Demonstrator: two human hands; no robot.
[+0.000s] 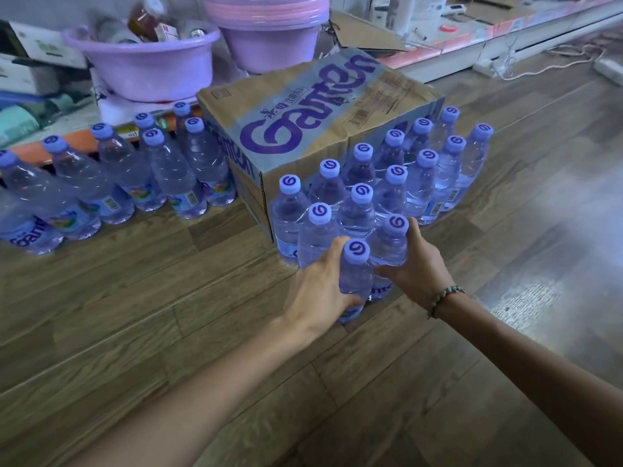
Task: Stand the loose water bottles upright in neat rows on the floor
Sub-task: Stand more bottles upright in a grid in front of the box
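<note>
Covering most of the frame, the wood-plank floor (pixel 135 315) carries a cardboard box (pixel 303 106) at upper centre. Upright bottles (pixel 397 183) stand in rows against the box's right face, and another row (pixel 161 170) lines a low shelf at left. Lilac basins (pixel 145 69) sit behind, upper left. Low in the middle, the left hand (pixel 320 284) wraps its fingers round the front bottle (pixel 354 274); the right hand (pixel 418 267) curls round the neighbouring bottle (pixel 391 241), just beside it.
</note>
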